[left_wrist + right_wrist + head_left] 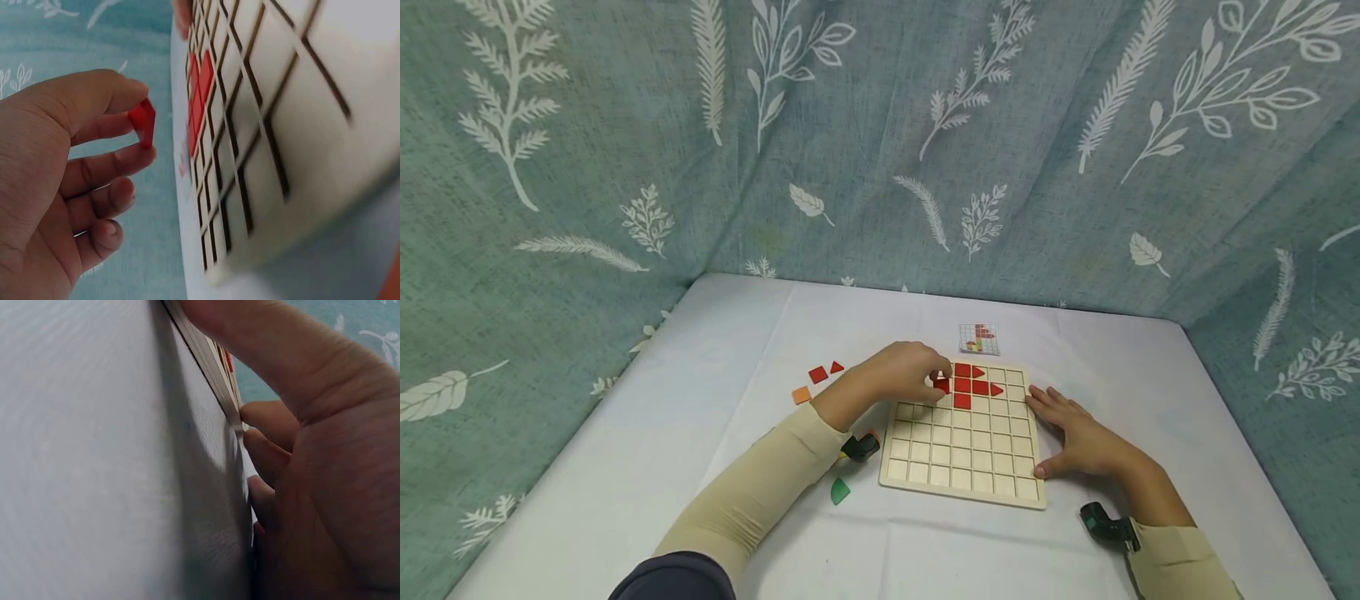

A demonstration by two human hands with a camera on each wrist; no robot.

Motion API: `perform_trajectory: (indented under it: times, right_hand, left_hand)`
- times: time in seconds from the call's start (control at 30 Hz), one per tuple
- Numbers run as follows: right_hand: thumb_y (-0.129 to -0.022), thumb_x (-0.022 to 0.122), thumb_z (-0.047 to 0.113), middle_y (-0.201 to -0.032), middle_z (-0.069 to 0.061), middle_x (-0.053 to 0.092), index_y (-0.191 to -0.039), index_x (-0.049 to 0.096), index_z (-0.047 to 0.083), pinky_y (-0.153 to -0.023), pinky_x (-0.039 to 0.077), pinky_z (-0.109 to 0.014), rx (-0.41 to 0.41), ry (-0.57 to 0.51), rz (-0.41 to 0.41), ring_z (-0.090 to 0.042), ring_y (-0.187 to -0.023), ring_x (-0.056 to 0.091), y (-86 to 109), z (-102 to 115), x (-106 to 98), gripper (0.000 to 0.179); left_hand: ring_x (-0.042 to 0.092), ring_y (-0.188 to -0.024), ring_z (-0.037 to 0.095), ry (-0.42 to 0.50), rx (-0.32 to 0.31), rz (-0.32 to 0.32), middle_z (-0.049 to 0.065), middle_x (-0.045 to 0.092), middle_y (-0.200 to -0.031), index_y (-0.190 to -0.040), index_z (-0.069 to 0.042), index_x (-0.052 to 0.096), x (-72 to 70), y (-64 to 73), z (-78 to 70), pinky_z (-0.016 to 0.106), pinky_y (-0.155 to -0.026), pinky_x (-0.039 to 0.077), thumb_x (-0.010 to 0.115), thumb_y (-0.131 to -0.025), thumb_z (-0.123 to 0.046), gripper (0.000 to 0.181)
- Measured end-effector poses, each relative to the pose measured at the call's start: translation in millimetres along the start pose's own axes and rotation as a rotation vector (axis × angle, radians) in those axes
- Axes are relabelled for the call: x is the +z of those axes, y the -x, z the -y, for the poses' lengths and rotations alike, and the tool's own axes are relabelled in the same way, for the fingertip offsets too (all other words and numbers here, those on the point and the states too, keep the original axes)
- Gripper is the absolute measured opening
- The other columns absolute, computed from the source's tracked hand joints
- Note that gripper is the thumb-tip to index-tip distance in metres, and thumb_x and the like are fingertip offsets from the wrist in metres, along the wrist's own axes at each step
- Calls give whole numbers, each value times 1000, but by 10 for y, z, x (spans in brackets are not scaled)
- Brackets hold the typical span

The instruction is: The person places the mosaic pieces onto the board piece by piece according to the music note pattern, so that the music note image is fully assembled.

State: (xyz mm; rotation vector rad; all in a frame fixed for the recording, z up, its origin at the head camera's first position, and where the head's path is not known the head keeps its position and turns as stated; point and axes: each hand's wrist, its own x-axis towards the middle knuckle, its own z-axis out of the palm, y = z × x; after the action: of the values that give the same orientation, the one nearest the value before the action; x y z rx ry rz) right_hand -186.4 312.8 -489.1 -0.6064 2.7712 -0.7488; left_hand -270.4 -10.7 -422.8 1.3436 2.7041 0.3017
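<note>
The left hand point(906, 372) pinches a red tile point(147, 123) over the far left part of the board point(961, 458); the right hand point(1078, 437), fingers spread, touches its right edge. Beyond the board, a card's point(978, 339) print looks too small to read.

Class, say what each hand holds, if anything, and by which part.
The left hand pinches a red piece by opposite edges; the right hand only touches the edge of the board.
</note>
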Motion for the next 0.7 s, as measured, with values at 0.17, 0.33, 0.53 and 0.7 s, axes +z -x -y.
perform_trajectory:
  times: [0.17,0.33,0.53,0.7]
  right_hand:
    - [-49,87,61,-159,-13,21,-151,34,5,-109,7,-61,2,-3,7,-40,-145,7,5,14,-13,127]
    - [-51,87,61,-159,-13,21,-151,34,5,-110,7,-61,-10,-6,12,-40,-145,7,5,17,-21,126]
    - [-50,86,62,-159,-11,21,-151,34,7,-110,8,-61,1,3,19,-39,-145,8,-12,26,-15,126]
    - [-51,87,60,-158,-12,22,-151,35,6,-109,8,-62,-10,-5,11,-40,-145,8,8,18,-26,125]
  left_hand:
    - [57,-80,4,-20,51,-14,-9,65,-92,-107,-19,71,50,-124,-116,25,-71,47,67,-89,-32,23]
    - [55,-77,5,-35,79,-1,-8,64,-91,-107,-19,71,109,-232,-192,25,-67,45,66,-91,-34,23]
    - [51,-72,5,-76,82,0,-10,62,-90,-110,-20,71,194,-335,-257,25,-63,43,66,-91,-34,24]
    - [49,-72,5,-120,84,-10,-10,60,-92,-106,-22,71,304,-436,-306,24,-61,41,66,-89,-32,20]
